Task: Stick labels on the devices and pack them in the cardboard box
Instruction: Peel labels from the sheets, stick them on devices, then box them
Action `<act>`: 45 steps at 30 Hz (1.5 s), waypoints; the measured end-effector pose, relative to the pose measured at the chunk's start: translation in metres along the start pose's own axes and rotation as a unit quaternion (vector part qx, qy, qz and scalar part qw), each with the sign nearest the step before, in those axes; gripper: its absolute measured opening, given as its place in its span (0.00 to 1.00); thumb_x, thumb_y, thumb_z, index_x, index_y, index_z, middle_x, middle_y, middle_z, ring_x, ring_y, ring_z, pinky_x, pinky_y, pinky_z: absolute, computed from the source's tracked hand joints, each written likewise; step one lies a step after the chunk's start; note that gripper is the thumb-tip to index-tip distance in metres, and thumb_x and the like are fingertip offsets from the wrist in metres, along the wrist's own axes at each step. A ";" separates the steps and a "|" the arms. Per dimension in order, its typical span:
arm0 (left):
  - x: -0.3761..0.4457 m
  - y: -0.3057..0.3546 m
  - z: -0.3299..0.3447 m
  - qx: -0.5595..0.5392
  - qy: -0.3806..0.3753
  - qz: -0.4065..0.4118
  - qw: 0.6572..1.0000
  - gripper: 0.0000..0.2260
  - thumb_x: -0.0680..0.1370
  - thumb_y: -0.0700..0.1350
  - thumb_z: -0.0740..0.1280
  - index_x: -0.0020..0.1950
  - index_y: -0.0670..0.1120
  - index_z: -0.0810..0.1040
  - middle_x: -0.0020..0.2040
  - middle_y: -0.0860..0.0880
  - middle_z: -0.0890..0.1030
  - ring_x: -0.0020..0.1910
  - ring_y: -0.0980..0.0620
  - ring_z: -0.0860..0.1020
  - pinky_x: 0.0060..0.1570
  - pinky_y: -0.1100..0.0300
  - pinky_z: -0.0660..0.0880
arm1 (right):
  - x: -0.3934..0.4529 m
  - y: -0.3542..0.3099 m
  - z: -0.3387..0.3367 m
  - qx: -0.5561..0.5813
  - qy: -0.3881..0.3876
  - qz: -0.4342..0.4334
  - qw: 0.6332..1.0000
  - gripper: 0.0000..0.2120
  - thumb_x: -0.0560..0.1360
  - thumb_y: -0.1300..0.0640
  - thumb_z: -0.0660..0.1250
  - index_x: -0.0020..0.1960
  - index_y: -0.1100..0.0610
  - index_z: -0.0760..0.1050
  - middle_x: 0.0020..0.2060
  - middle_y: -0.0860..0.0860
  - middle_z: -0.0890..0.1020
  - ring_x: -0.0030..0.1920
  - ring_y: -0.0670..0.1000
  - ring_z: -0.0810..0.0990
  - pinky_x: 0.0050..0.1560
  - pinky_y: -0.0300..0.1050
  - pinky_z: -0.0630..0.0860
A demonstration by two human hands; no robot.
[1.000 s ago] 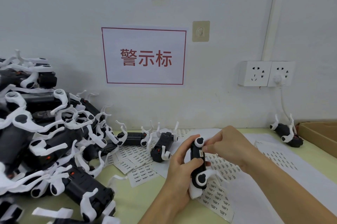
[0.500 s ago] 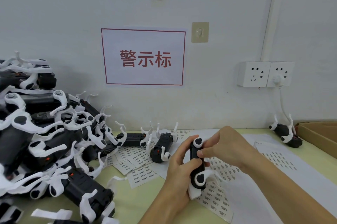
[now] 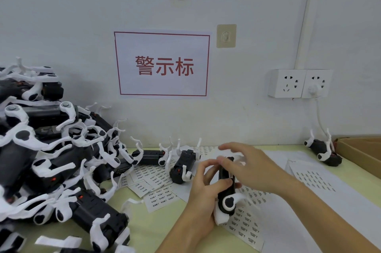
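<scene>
My left hand [image 3: 204, 193] grips a black device with white arms [image 3: 226, 195], held upright over the label sheets. My right hand [image 3: 247, 164] lies over the device's top end, fingers spread and blurred, a fingertip touching its upper side. Label sheets [image 3: 245, 226] lie under the device, and more cut label strips [image 3: 152, 182] sit to the left. A corner of the cardboard box [image 3: 362, 153] shows at the right edge.
A big heap of black-and-white devices [image 3: 45, 160] fills the left side. Two loose devices [image 3: 183, 166] lie near the wall in the middle, another device [image 3: 323, 151] by the box. Wall sockets [image 3: 299, 83] with a plugged cable hang above it.
My right hand has opened and lifted its fingers from the pinch on the device's top, spreading toward the left. My left hand keeps holding the device in the same place.
</scene>
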State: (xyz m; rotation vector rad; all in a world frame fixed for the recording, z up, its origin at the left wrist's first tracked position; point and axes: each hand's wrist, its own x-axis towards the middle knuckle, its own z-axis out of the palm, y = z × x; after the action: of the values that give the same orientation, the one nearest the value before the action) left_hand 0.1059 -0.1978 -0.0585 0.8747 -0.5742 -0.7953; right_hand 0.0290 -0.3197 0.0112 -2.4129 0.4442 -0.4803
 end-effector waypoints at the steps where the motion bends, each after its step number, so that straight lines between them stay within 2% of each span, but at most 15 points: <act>1: -0.001 0.001 0.000 0.006 -0.004 0.003 1.000 0.18 0.68 0.33 0.72 0.54 0.49 0.78 0.63 0.44 0.81 0.47 0.39 0.84 0.38 0.52 0.80 | 0.001 0.005 0.003 0.008 -0.022 0.003 1.000 0.15 0.76 0.37 0.66 0.61 0.36 0.76 0.57 0.34 0.75 0.58 0.41 0.77 0.58 0.43 0.77; 4: 0.000 0.001 -0.001 0.007 -0.015 0.010 1.000 0.18 0.68 0.32 0.72 0.53 0.48 0.78 0.61 0.42 0.81 0.46 0.39 0.84 0.38 0.52 0.80 | 0.003 0.011 0.002 0.049 -0.031 -0.010 0.998 0.10 0.76 0.42 0.68 0.57 0.37 0.80 0.54 0.35 0.81 0.49 0.41 0.82 0.51 0.44 0.82; 6: 0.000 0.000 -0.001 0.006 -0.026 0.010 1.000 0.17 0.70 0.32 0.72 0.55 0.48 0.77 0.61 0.42 0.82 0.47 0.38 0.84 0.38 0.52 0.80 | 0.003 0.012 0.000 0.099 -0.043 -0.019 0.994 0.04 0.76 0.45 0.69 0.49 0.39 0.83 0.46 0.38 0.84 0.44 0.40 0.84 0.39 0.37 0.82; 8: 0.000 -0.001 0.000 0.005 -0.016 0.013 1.000 0.17 0.70 0.36 0.73 0.56 0.47 0.77 0.62 0.43 0.82 0.49 0.37 0.84 0.39 0.52 0.80 | 0.003 0.014 0.000 0.123 -0.030 -0.016 0.992 0.04 0.76 0.46 0.69 0.46 0.41 0.82 0.42 0.39 0.84 0.42 0.38 0.83 0.35 0.31 0.78; 14: 0.003 0.000 0.003 -0.019 0.059 0.015 0.998 0.16 0.68 0.48 0.73 0.54 0.48 0.77 0.46 0.43 0.83 0.42 0.46 0.80 0.45 0.55 0.75 | 0.009 0.027 0.004 0.175 0.144 0.073 0.971 0.10 0.77 0.37 0.64 0.47 0.42 0.78 0.43 0.39 0.82 0.47 0.42 0.80 0.42 0.40 0.73; 17: 0.006 -0.005 0.003 -0.040 0.093 0.022 0.995 0.18 0.72 0.44 0.75 0.59 0.48 0.75 0.43 0.44 0.83 0.42 0.44 0.79 0.46 0.50 0.77 | 0.007 0.028 0.017 0.192 0.156 0.097 0.964 0.13 0.78 0.35 0.60 0.51 0.42 0.75 0.48 0.40 0.80 0.51 0.40 0.78 0.49 0.44 0.75; 20: 0.013 -0.008 -0.001 -0.060 0.159 0.038 0.985 0.11 0.79 0.43 0.69 0.61 0.49 0.74 0.44 0.43 0.84 0.46 0.39 0.80 0.58 0.39 0.77 | 0.001 0.028 0.032 0.239 0.138 0.098 0.956 0.12 0.81 0.40 0.56 0.54 0.43 0.75 0.51 0.42 0.81 0.52 0.45 0.79 0.49 0.43 0.74; 21: 0.015 -0.008 -0.001 -0.065 0.171 0.035 0.982 0.10 0.80 0.44 0.68 0.61 0.50 0.74 0.46 0.42 0.84 0.47 0.38 0.81 0.56 0.40 0.78 | -0.002 0.028 0.034 0.256 0.135 0.098 0.952 0.11 0.82 0.42 0.56 0.53 0.44 0.76 0.50 0.45 0.82 0.51 0.49 0.81 0.46 0.43 0.73; 23: 0.015 -0.007 -0.001 -0.066 0.182 0.026 0.981 0.08 0.81 0.46 0.67 0.60 0.50 0.75 0.44 0.40 0.84 0.40 0.41 0.83 0.40 0.48 0.83 | -0.009 0.029 0.037 0.267 0.141 0.088 0.949 0.11 0.83 0.45 0.55 0.53 0.44 0.77 0.48 0.45 0.83 0.45 0.50 0.83 0.40 0.40 0.72; 25: 0.014 -0.006 -0.001 -0.056 0.186 0.021 0.981 0.07 0.82 0.47 0.66 0.59 0.48 0.74 0.33 0.43 0.79 0.27 0.48 0.77 0.25 0.58 0.75 | -0.017 0.031 0.036 0.271 0.150 0.072 0.948 0.11 0.83 0.46 0.55 0.53 0.43 0.77 0.46 0.44 0.84 0.39 0.49 0.83 0.34 0.39 0.73; 26: 0.014 -0.006 0.000 -0.050 0.185 0.019 0.981 0.07 0.82 0.47 0.65 0.58 0.48 0.74 0.31 0.45 0.76 0.25 0.50 0.74 0.24 0.60 0.72 | -0.021 0.034 0.035 0.278 0.153 0.065 0.946 0.11 0.83 0.47 0.56 0.53 0.43 0.77 0.47 0.45 0.84 0.38 0.50 0.83 0.33 0.40 0.74; 31: 0.011 -0.001 0.004 -0.018 0.158 0.011 0.987 0.04 0.82 0.51 0.65 0.52 0.53 0.79 0.37 0.47 0.82 0.32 0.48 0.79 0.31 0.57 0.73 | -0.034 0.046 0.038 0.315 0.175 0.034 0.932 0.07 0.82 0.46 0.60 0.48 0.45 0.75 0.46 0.52 0.83 0.34 0.58 0.82 0.30 0.47 0.73; 34: 0.009 0.000 0.004 -0.003 0.158 0.020 0.987 0.04 0.82 0.53 0.65 0.52 0.54 0.78 0.35 0.50 0.81 0.30 0.49 0.79 0.29 0.58 0.73 | -0.035 0.044 0.041 0.314 0.183 0.017 0.932 0.13 0.78 0.37 0.63 0.45 0.46 0.73 0.43 0.50 0.82 0.31 0.57 0.81 0.29 0.46 0.73; 38: 0.008 -0.003 0.003 0.017 0.171 0.028 0.985 0.06 0.81 0.53 0.65 0.51 0.52 0.77 0.36 0.46 0.80 0.30 0.49 0.79 0.27 0.58 0.74 | -0.035 0.049 0.044 0.309 0.183 0.002 0.933 0.13 0.74 0.38 0.61 0.45 0.47 0.72 0.41 0.51 0.82 0.30 0.56 0.80 0.28 0.46 0.73; 45: 0.010 -0.004 0.004 0.005 0.181 0.018 0.983 0.22 0.73 0.58 0.69 0.59 0.46 0.74 0.35 0.44 0.82 0.29 0.48 0.80 0.27 0.58 0.75 | -0.033 0.052 0.044 0.317 0.179 0.000 0.931 0.12 0.75 0.38 0.60 0.45 0.47 0.72 0.43 0.52 0.82 0.29 0.55 0.79 0.27 0.44 0.71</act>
State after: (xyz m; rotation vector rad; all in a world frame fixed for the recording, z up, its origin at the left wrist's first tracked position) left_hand 0.1070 -0.2095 -0.0585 0.9880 -0.2721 -0.5804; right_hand 0.0092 -0.3212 -0.0620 -1.7019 0.3688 -0.9157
